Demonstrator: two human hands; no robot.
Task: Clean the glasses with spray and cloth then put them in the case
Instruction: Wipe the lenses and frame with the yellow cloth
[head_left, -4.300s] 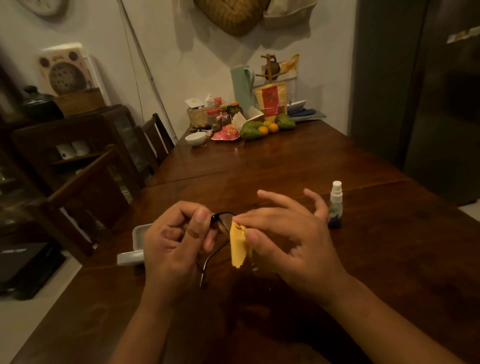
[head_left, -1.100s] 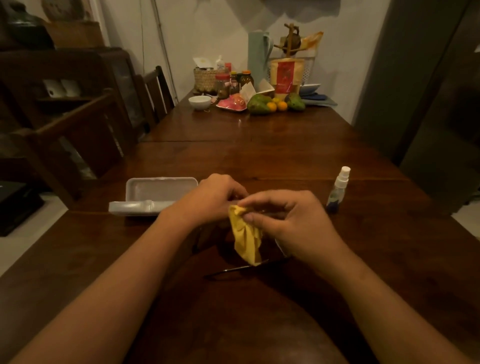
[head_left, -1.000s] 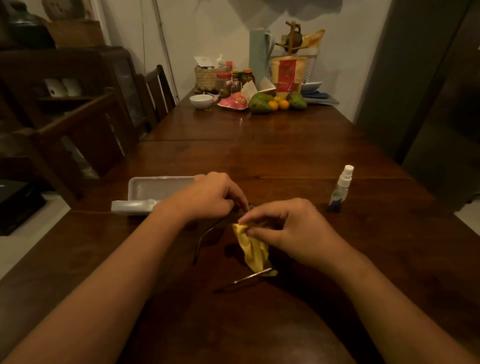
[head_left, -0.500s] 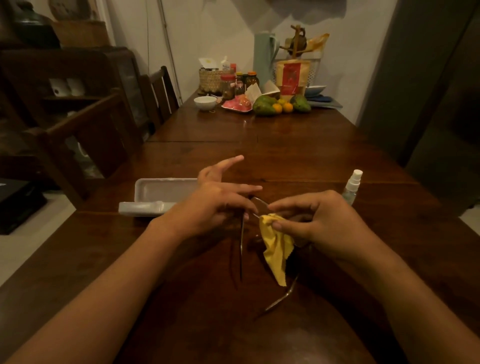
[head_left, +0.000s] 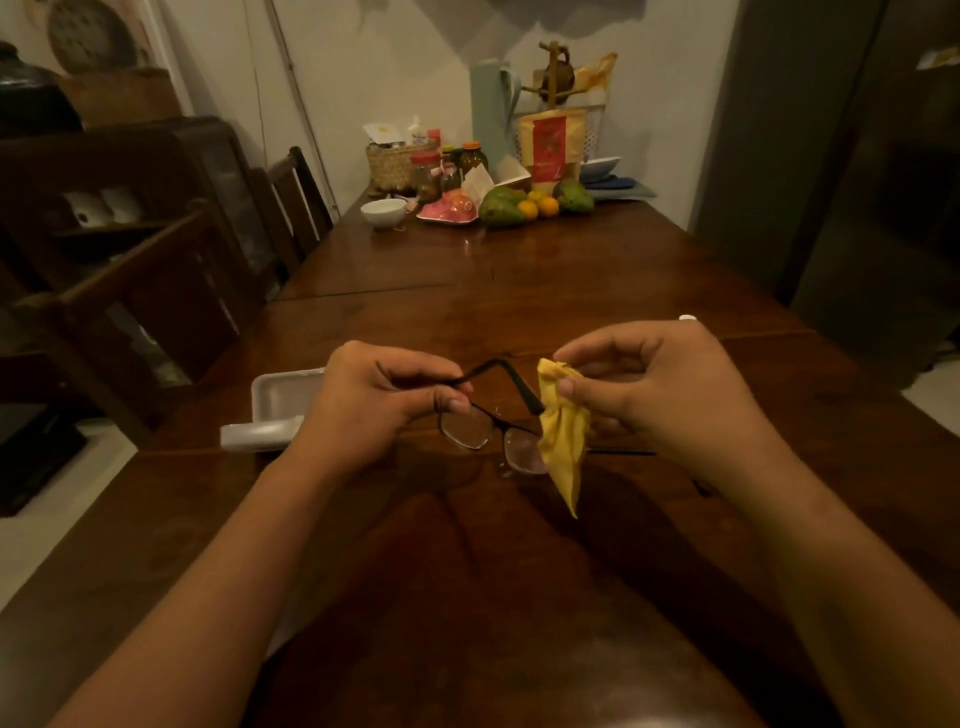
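**Glasses pinched in my left, cloth in my right**

My left hand (head_left: 374, 410) pinches the glasses (head_left: 488, 421) by their dark frame between thumb and curled fingers, holding them just above the table (head_left: 519, 291); my right hand (head_left: 660, 400) pinches the yellow cloth (head_left: 563, 441) between thumb and forefinger, and it hangs down over one lens; just behind my left hand the open white case (head_left: 280, 402) lies on the wood; only the white cap of the spray bottle (head_left: 687, 317) peeks over my right knuckles; at the far end sit a white bowl (head_left: 383, 212) and some fruit (head_left: 501, 205).
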